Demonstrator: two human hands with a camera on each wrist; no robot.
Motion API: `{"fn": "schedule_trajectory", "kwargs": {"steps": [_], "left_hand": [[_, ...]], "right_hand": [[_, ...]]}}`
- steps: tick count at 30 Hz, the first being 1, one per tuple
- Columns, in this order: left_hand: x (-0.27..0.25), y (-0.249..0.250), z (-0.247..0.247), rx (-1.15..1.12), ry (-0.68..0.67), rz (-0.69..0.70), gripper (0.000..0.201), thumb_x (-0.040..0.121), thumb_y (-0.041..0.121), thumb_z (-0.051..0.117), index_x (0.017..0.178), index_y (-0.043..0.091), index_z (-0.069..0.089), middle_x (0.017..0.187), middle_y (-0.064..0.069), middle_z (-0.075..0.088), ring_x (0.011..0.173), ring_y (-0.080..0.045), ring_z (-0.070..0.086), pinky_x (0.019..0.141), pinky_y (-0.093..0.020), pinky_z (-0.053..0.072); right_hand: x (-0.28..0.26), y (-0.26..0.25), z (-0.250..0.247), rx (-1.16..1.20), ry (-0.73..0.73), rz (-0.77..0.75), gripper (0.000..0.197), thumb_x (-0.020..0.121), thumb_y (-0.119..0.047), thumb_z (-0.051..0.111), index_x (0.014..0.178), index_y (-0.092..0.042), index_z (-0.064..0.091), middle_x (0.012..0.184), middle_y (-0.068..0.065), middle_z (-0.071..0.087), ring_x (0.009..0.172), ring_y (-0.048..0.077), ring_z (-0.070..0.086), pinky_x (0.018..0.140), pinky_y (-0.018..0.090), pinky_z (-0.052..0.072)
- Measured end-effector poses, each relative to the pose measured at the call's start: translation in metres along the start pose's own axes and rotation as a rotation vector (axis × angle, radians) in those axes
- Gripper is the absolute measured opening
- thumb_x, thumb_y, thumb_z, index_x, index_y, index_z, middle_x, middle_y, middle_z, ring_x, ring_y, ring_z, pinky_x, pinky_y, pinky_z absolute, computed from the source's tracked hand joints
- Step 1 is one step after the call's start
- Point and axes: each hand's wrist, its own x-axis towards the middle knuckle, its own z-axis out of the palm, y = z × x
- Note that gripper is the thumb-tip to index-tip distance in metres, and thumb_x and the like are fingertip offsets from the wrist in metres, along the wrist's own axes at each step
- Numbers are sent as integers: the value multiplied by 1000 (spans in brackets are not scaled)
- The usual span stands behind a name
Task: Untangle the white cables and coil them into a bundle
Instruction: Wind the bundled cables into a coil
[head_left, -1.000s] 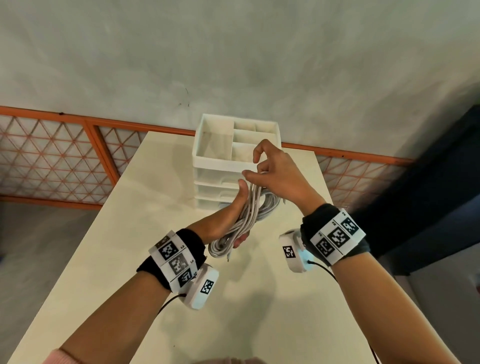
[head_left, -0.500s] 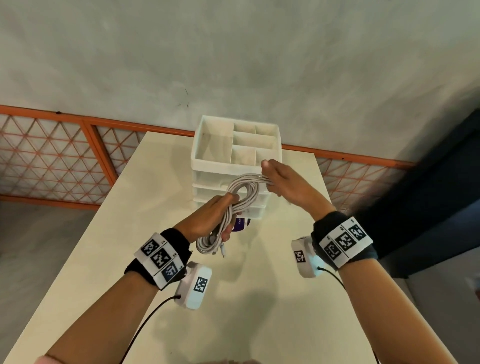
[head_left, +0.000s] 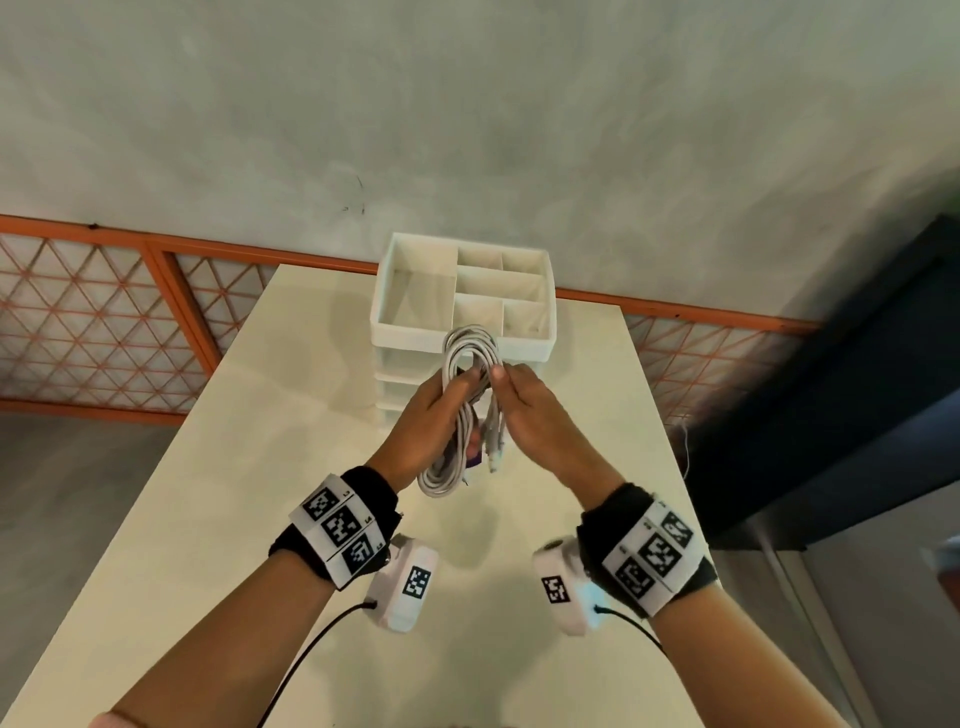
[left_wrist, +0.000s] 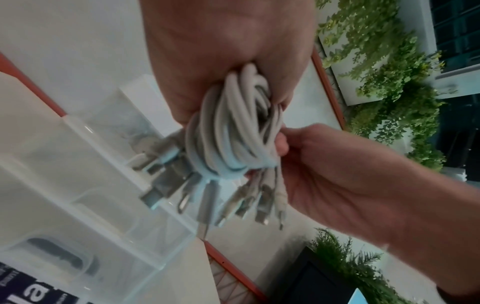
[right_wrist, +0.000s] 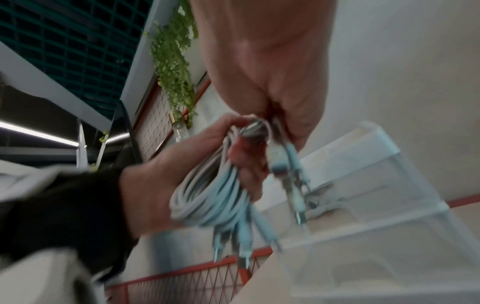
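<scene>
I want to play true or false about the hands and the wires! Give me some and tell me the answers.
1. The left hand grips the coiled white cables. True.
2. The cables lie flat on the table. False: they are held up above it.
3. The right hand holds the cables too. True.
4. The white drawer organizer is full of cables. False: its top compartments look empty.
5. Cable plugs hang loose below the coil. True.

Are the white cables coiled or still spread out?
Coiled: the white cables form stacked loops in the left hand; the right hand pinches the connector ends.
</scene>
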Motion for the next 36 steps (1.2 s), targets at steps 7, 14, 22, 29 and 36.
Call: {"fn": "schedule_trajectory", "kwargs": {"steps": [7, 14, 22, 29, 36], "left_hand": [[1, -2, 3, -74, -31, 14, 26, 101, 30, 38, 90, 18, 59, 57, -4, 62, 46, -19, 57, 48, -26, 49], [5, 0, 5, -66, -14, 56, 24, 102, 23, 36, 97, 17, 58, 72, 3, 65, 62, -17, 62, 52, -25, 52], [12, -2, -19, 230, -212, -81, 18, 95, 53, 39, 99, 46, 54, 118, -2, 42, 113, -17, 47, 94, -28, 43], [13, -5, -25, 270, -305, -75, 42, 94, 55, 40, 111, 26, 64, 113, -1, 69, 108, -16, 63, 101, -33, 43], [7, -6, -11, -134, -193, -6, 28, 96, 37, 48, 93, 20, 71, 88, -7, 71, 84, -25, 67, 83, -39, 52]], "right_hand": [[10, 3, -23, -62, -118, -4, 20, 95, -15, 53, 99, -3, 67, 91, 19, 70, 83, 27, 70, 85, 47, 55], [13, -10, -6, -3, 175, -40, 15, 91, -4, 54, 92, 4, 67, 85, 24, 68, 81, 36, 68, 78, 52, 56], [11, -10, -10, 333, 74, 95, 20, 91, 1, 55, 107, 6, 66, 98, 26, 69, 89, 36, 69, 87, 49, 56], [8, -5, -16, 401, 21, 83, 20, 90, -3, 59, 106, 4, 67, 87, 20, 67, 82, 31, 71, 80, 43, 59], [-5, -4, -15, 439, -174, 99, 45, 96, -47, 41, 126, -16, 57, 113, 1, 68, 106, 12, 65, 89, 29, 51]]}}
